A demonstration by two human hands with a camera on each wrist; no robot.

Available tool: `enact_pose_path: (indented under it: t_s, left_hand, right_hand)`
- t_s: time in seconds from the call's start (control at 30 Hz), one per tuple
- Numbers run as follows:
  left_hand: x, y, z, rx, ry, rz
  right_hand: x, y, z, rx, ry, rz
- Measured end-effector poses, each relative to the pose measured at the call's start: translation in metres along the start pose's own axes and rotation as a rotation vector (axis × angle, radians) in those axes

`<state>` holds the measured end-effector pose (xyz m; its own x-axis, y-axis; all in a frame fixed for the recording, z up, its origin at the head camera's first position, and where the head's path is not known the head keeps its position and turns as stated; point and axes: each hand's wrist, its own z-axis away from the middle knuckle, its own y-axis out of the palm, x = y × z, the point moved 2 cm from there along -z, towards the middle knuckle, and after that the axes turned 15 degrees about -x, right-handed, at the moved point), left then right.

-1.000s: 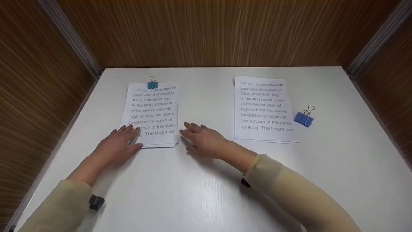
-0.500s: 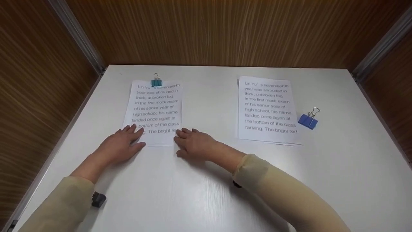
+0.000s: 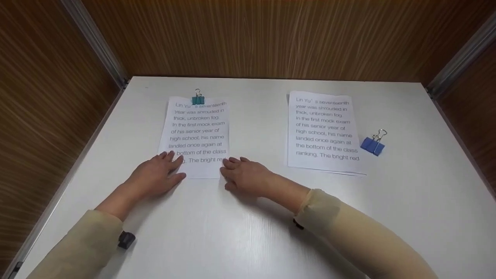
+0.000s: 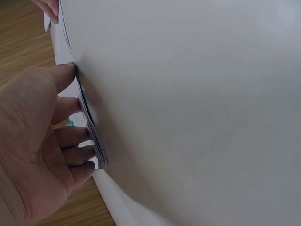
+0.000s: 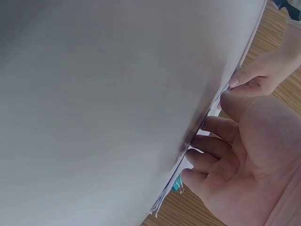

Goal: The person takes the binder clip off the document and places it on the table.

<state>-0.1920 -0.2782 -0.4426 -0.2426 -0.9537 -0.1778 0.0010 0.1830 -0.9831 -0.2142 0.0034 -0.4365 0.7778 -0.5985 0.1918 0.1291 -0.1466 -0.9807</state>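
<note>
A stack of printed paper (image 3: pixel 199 130) lies on the white table at centre left, with a teal binder clip (image 3: pixel 198 100) on its top edge. My left hand (image 3: pixel 155 174) touches the stack's lower left corner, fingers along the left side and thumb at the bottom edge. At the lower right corner, my right hand (image 3: pixel 250 176) rests its fingertips against the stack's edge. In the wrist views, fingertips of my left hand (image 4: pixel 37 127) and right hand (image 5: pixel 235 150) press on the edges of the layered sheets, gently bent and not wrapped round them.
Another printed paper stack (image 3: pixel 323 130) lies to the right, its lower sheets slightly uneven at the bottom. Beside it sits a blue binder clip (image 3: pixel 372 145). Wood-grain panels (image 3: pixel 267 38) stand behind and at both sides of the white table (image 3: pixel 240 232).
My right hand has come left onto the stack's lower right corner, whose sheets now look more even. Both hands and the clipped stack have then shifted right together.
</note>
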Motion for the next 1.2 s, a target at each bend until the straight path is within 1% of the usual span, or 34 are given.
enact_pose_path:
  t_s: [0.23, 0.47, 0.6, 0.7, 0.9, 1.0, 1.2]
  left_hand:
    - [-0.019, 0.004, 0.0, -0.018, 0.042, -0.03]
    - [-0.042, 0.01, 0.0, -0.038, 0.1, -0.051]
    - [-0.056, 0.011, -0.001, -0.05, 0.136, -0.057]
    - [-0.066, 0.011, -0.002, -0.055, 0.151, -0.067]
    - [-0.082, 0.014, -0.002, -0.063, 0.197, -0.09]
    - [-0.09, 0.015, -0.001, -0.069, 0.218, -0.089]
    - [-0.105, 0.019, 0.003, -0.097, 0.253, -0.06]
  right_hand:
    - [-0.007, -0.006, 0.019, -0.024, -0.017, -0.025]
    - [-0.018, -0.009, 0.043, -0.062, -0.022, -0.091]
    - [-0.024, -0.012, 0.058, -0.059, -0.029, -0.075]
    - [-0.027, -0.014, 0.067, -0.057, -0.039, -0.064]
    - [-0.031, -0.015, 0.084, -0.055, -0.003, -0.117]
    - [-0.033, -0.015, 0.093, -0.071, 0.013, -0.14]
    - [-0.036, -0.013, 0.114, -0.114, 0.002, -0.151]
